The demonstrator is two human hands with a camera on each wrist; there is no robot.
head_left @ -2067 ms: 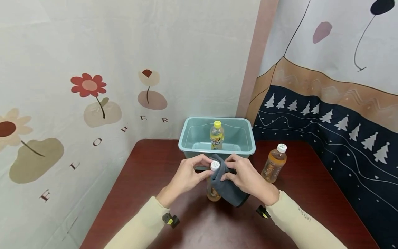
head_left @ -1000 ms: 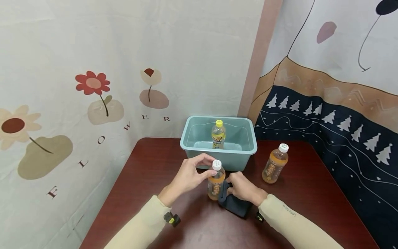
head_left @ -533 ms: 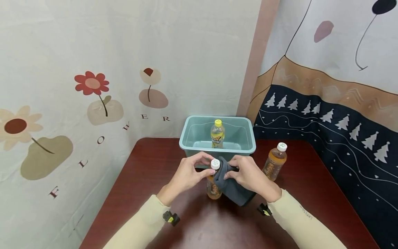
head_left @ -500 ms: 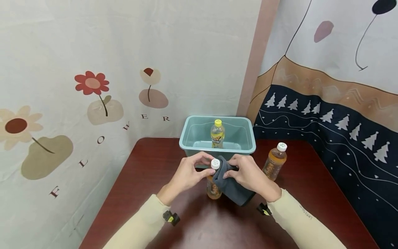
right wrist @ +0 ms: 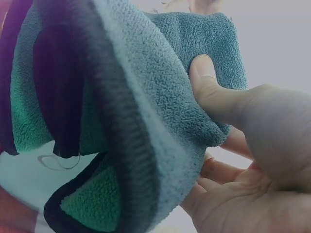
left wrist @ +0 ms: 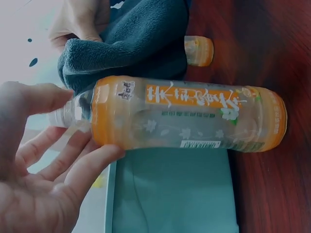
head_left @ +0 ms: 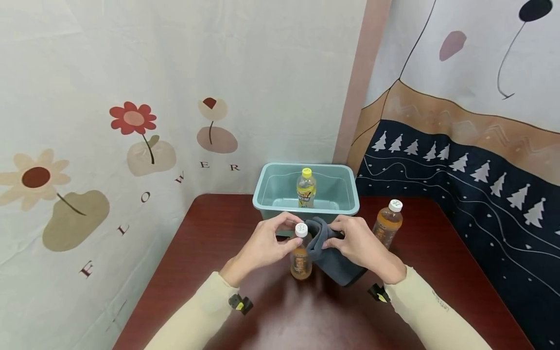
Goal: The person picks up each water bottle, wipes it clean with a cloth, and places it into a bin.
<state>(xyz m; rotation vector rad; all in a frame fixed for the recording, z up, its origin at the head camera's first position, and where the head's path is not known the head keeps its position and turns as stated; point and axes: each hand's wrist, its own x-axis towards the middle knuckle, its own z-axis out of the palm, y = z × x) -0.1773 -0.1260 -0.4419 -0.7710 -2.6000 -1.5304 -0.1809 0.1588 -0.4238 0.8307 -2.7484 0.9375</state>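
My left hand holds a plastic drink bottle by its neck, thumb on the near side and fingers behind. The bottle stands upright on the table, with a white cap, an orange-banded label and amber drink inside. Just right of its neck, my right hand pinches a dark grey-blue cloth between thumb and fingers. The cloth's folded edge lies against the bottle's shoulder, and its loose part hangs down. In the right wrist view the towelling bunches under the thumb. Fingers and bottle show closely in the left wrist view.
Behind the hands sits a light teal basin holding a yellow-capped bottle. Another white-capped amber bottle stands to the right, partly hidden by my right hand. The dark red table meets printed curtains at the back.
The cloth went from low beside the bottle's base up to its neck, then slightly right, uncovering more of the bottle. My left hand has kept its hold on the neck.
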